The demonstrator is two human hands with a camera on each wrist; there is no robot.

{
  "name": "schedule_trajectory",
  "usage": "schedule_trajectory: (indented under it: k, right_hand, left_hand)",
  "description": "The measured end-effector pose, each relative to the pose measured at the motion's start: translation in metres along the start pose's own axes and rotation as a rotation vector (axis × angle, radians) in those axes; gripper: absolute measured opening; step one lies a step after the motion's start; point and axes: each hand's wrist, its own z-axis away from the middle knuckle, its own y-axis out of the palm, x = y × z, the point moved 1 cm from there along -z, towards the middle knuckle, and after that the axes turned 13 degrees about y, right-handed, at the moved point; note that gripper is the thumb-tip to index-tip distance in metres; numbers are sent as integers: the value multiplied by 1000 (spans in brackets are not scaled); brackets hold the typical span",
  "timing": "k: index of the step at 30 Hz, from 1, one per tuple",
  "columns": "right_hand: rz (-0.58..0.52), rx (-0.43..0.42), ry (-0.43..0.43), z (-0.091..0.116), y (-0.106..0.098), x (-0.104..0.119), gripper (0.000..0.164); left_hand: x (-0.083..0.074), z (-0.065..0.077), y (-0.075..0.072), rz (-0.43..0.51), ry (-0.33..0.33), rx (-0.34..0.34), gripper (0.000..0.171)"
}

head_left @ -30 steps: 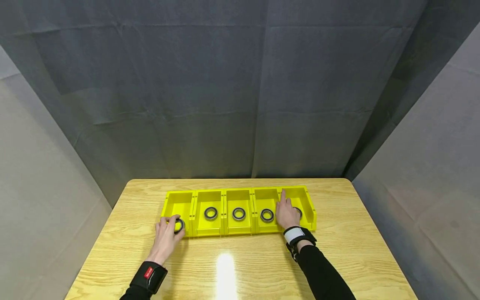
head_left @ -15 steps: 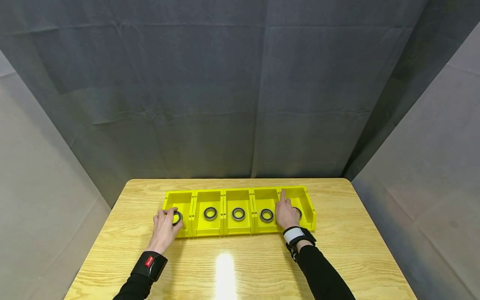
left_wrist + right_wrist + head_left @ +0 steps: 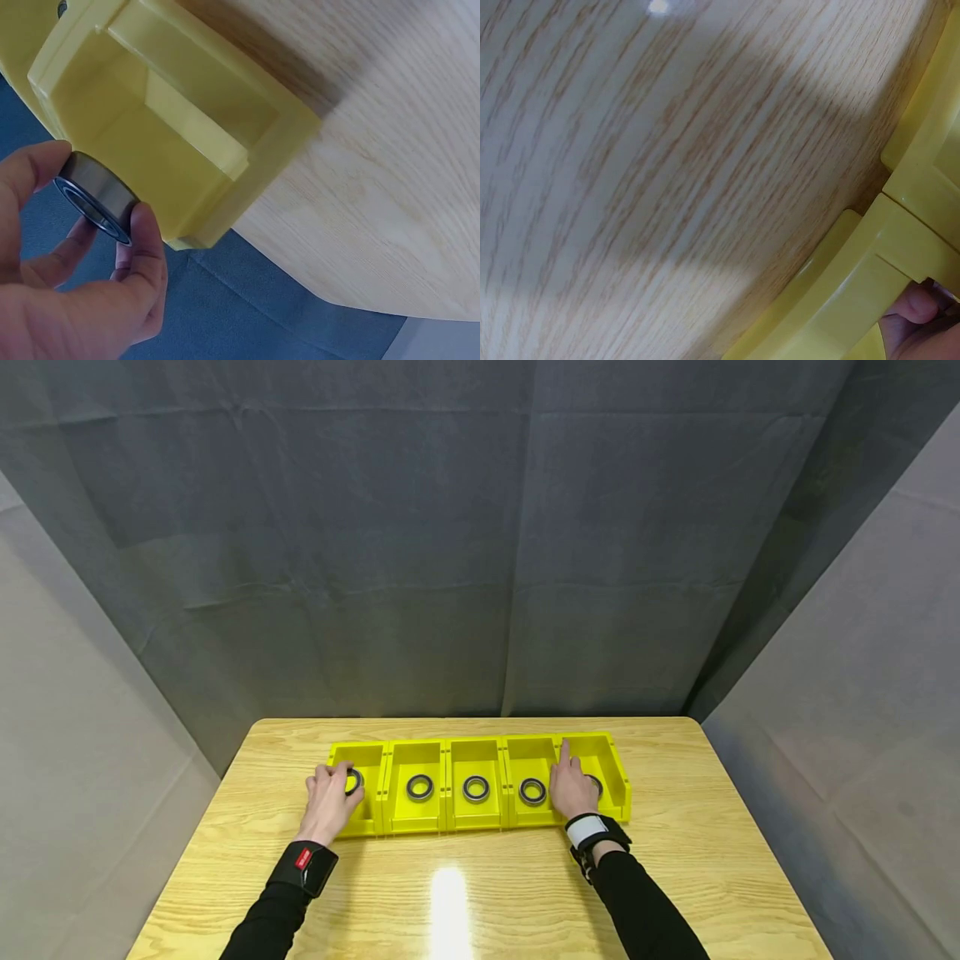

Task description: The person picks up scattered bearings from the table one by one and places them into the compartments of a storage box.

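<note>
My left hand (image 3: 327, 803) pinches a ball bearing (image 3: 96, 193) between thumb and fingertips, tilted on edge. In the head view this bearing overlaps the leftmost yellow bin (image 3: 369, 752); the left wrist view shows it beside that bin's side wall. My right hand (image 3: 573, 787) lies over the divider between the two rightmost bins, its index finger pointing along the divider. Another bearing (image 3: 597, 783) in the rightmost bin is partly hidden by this hand. In the right wrist view only part of the thumb (image 3: 916, 303) and hand shows behind the bin wall (image 3: 855, 277); how the fingers close is hidden.
Between the hands, single bearings lie flat in the second bin (image 3: 420, 749), the middle bin (image 3: 476, 749) and the fourth bin (image 3: 531, 749). The row stands joined on a wooden table (image 3: 405, 893). A dark cloth (image 3: 420, 568) hangs behind it.
My left hand has moved forward and slightly left with the bearing, from the leftmost bin's front edge to farther over its inside. The right hand has stayed in place.
</note>
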Motion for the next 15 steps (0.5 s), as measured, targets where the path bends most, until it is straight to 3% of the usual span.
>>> schedule_trajectory:
  k: [8, 15]
  right_hand:
    - [3, 13, 12, 0, 1, 0, 60]
    - [0, 14, 16, -1, 1, -1, 60]
  left_hand:
    - [0, -5, 9, -15, -9, 19, 50]
    - [0, -7, 18, -68, 20, 13, 50]
